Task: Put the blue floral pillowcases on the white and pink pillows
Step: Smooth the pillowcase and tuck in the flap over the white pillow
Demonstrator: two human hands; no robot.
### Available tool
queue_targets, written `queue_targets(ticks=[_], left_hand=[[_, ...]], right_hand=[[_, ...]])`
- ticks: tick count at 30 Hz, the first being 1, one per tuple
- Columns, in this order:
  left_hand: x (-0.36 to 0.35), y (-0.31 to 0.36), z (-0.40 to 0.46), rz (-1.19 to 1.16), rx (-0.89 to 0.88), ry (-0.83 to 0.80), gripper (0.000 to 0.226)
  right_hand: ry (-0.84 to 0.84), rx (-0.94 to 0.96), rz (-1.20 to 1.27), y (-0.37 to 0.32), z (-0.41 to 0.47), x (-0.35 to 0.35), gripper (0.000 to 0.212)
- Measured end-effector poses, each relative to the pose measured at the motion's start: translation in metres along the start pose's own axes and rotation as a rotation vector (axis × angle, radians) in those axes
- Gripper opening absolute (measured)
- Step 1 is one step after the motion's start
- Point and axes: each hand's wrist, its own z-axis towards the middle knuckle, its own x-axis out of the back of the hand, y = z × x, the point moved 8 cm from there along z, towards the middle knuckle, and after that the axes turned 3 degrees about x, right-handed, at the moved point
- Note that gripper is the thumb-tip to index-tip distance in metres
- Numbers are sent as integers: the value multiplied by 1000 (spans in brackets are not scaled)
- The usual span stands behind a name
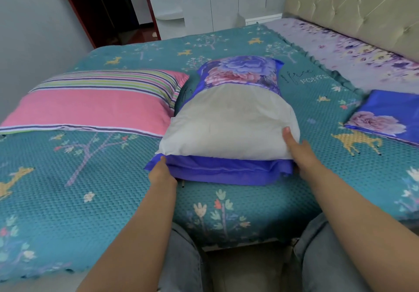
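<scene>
A white pillow (pixel 229 124) lies on the bed with its far end inside a blue floral pillowcase (pixel 242 70). The case's blue open end is bunched under the pillow's near edge. My left hand (pixel 161 171) grips that blue fabric at the near left corner. My right hand (pixel 301 153) holds the near right corner, thumb on top of the white pillow and fingers hidden underneath. A pink striped pillow (pixel 95 102) lies bare to the left. A second blue floral pillowcase (pixel 390 116) lies folded at the right.
A teal bedspread (pixel 68 178) with deer and tree patterns covers the bed. A purple floral sheet (pixel 353 51) and a padded headboard (pixel 353 8) are at the far right. My knees (pixel 181 260) are at the bed's near edge. An open doorway (pixel 106 8) is at the back left.
</scene>
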Motion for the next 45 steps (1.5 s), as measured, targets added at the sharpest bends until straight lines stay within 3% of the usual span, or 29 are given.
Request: queue_targets(ticks=[3, 5, 7, 10, 13, 17, 19, 21, 23, 26, 29, 31, 34, 36, 38, 45], left_hand=[[6, 12, 3, 53, -29, 21, 43], [7, 18, -1, 70, -90, 24, 42], [7, 25, -11, 49, -169, 30, 41], [9, 40, -37, 17, -336, 52, 36], [10, 42, -72, -38, -463, -46, 36], [19, 26, -108, 145, -455, -108, 37], [26, 38, -118, 229, -658, -89, 27], [29, 63, -132, 309, -1036, -3, 16], [12, 80, -145, 422, -1294, 31, 26], [-55, 84, -159, 767, -1459, -154, 46], [-115, 52, -126, 1282, -1338, -284, 65], [-132, 32, -96, 1512, -1171, -312, 63], [-154, 43, -84, 1471, -1208, -234, 63], [-178, 56, -80, 1428, -1276, -188, 61], [-199, 58, -73, 1456, -1294, -158, 54], [-243, 46, -47, 1447, -1304, -68, 35]], right_hand=[[-186, -163, 179, 8, -7, -11, 83], [-212, -190, 205, 6, -12, -12, 62], [-85, -96, 145, -3, -11, 0, 51], [167, 163, -196, -37, -23, 28, 38], [174, 301, -479, -65, -45, 42, 34], [-223, 137, -1167, -49, -57, 39, 41], [-211, 100, -1341, -55, -62, 45, 54], [21, 238, -1342, -87, -68, 44, 55], [128, 508, -1269, -127, -81, 18, 56], [-152, 760, -1054, -152, -87, -55, 64], [-482, 664, -1313, -105, -75, -122, 61], [-547, 571, -1413, -75, -68, -131, 49], [-161, 759, -1309, -109, -41, -131, 37], [23, 799, -1366, -126, -13, -134, 47], [74, 779, -1413, -127, 14, -141, 58], [64, 863, -1393, -126, 64, -177, 43]])
